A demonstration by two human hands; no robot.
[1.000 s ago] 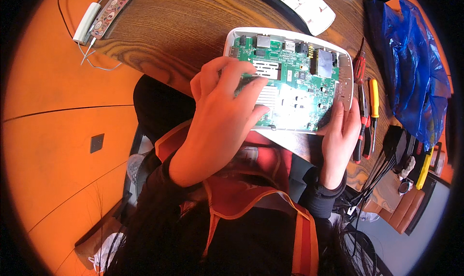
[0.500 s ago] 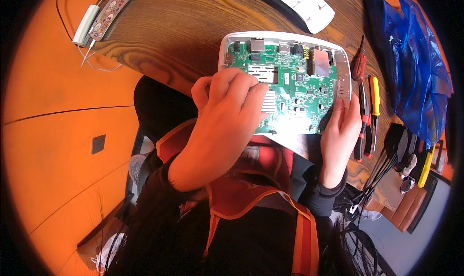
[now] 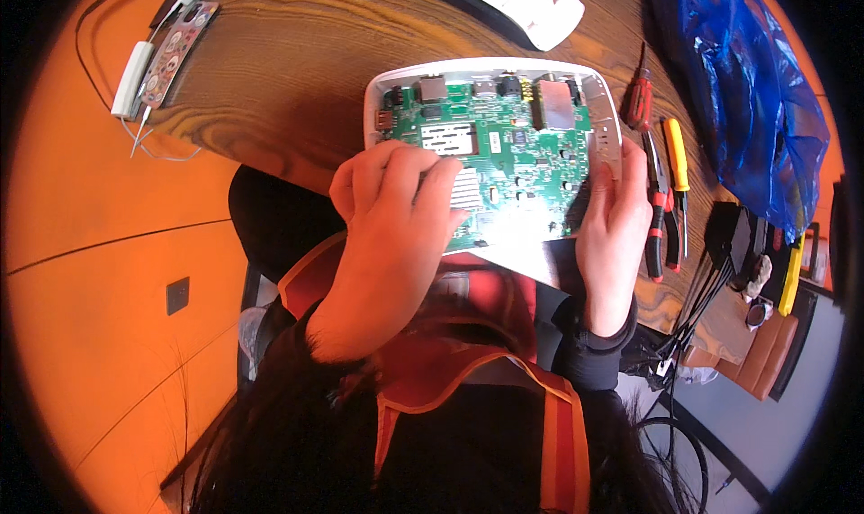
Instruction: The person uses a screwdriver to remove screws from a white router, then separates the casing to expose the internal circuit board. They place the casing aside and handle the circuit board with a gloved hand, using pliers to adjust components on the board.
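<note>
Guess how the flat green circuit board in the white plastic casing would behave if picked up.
The green circuit board is probably stiff, showing no sag inside the white plastic casing. It looks fragile, with small dark components exposed across it. Being broad and flat, it seems unlikely to roll.

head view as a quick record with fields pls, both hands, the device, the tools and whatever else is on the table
device: green circuit board in an open white casing
left hand: fingertips at the finned metal block; firm grip or light touch unclear
right hand: holding the casing's right side
tools: red-handled screwdriver, yellow-handled screwdriver, red-and-black-handled pliers, all right of the casing
table: wooden table
far side: curved white piece
right side: blue plastic bag
</note>
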